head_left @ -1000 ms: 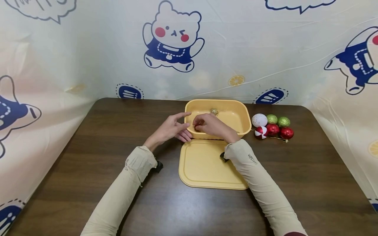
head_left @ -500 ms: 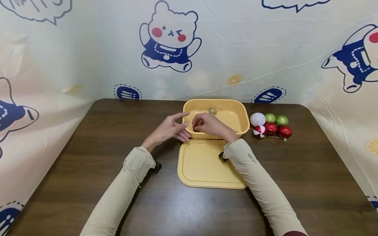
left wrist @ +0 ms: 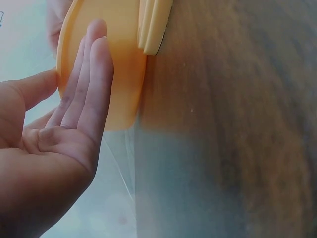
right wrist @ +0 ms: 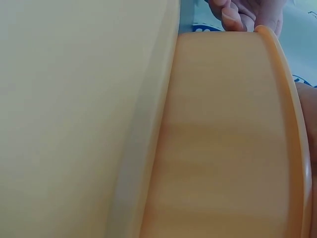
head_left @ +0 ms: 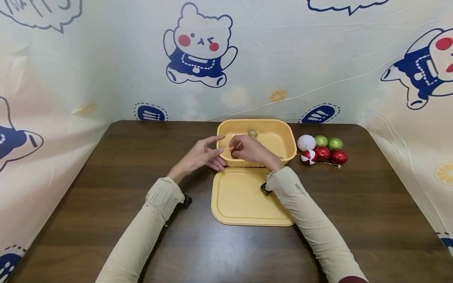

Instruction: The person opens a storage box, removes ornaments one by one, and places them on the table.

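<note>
A yellow plastic box stands near the table's back edge. Inside its left end, my right hand reaches down with curled fingers and pinches a small red bauble, mostly hidden beneath them. My left hand is at the box's left end, its fingers extended along the outside wall and the thumb at the rim; the left wrist view shows these long, straight fingers. Farther back in the box lies a small gold bauble. The right wrist view shows only the box's side and lid; the right fingers are hidden there.
Flat in front of the box lies its yellow lid, partly under the right forearm. Right of the box sit several baubles: white, green, red and a red-and-white one. A printed cloth hangs behind the table.
The head view has shifted slightly, so the scene sits a little farther left. Both hands keep nearly the same pose at the box.
</note>
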{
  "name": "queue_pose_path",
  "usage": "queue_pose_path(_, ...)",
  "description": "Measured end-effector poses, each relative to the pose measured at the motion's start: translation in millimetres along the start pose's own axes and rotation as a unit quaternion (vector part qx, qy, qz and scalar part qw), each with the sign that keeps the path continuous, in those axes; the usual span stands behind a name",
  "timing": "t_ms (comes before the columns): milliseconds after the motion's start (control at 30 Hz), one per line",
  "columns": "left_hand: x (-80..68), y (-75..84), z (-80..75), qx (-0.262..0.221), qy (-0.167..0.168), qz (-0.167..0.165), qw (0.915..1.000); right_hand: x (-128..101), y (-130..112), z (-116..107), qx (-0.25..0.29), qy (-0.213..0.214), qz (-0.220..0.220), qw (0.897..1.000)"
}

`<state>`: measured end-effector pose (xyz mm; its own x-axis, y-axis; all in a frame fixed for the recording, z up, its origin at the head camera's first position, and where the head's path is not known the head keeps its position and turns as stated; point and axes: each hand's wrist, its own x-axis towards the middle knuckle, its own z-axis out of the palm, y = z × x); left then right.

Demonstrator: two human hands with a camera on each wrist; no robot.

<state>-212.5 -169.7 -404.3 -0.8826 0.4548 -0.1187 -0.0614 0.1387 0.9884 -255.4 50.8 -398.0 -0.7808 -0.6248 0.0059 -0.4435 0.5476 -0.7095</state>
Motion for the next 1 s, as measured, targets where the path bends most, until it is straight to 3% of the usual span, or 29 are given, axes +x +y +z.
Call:
queue_pose_path(333, -0.6, -2.0, -2.8, 0.022, 0.001, 0.0, 0.9998, -3.6, -6.4, -0.7, -0.027, 0.032, -0.012, 0.999)
queue_pose_path(567, -0.1, -1.4, -2.2, 0.026, -0.007, 0.003, 0.9996, -11.5, -9.4, -5.3, -0.058, 0.076, -0.059, 0.994)
queue_pose_path(1000, -0.2, -1.0, -1.8, 0.029, -0.001, 0.0, 0.9996, -41.8, -14.8, -27.1, -0.064, 0.136, -0.082, 0.985)
